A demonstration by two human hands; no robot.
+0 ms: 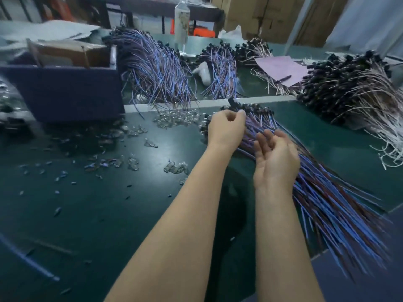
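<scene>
A fan-shaped bundle of blue and dark red wires [327, 199] lies on the green table [109, 214], its black connector ends [257, 107] pointing away from me. My left hand [225, 130] sits at the connector end with thumb and fingers curled, pinching at one connector. What it pinches is mostly hidden by the fingers. My right hand [275, 159] hovers over the middle of the bundle, palm up, fingers loosely curled, with nothing in it.
Small clear plastic parts [176, 118] and black bits are scattered across the table's left. A dark blue box [69, 92] stands at back left. More wire piles [157, 70] and a white-wire heap [357, 92] lie behind, with a pink sheet [281, 68] and a bottle [181, 22].
</scene>
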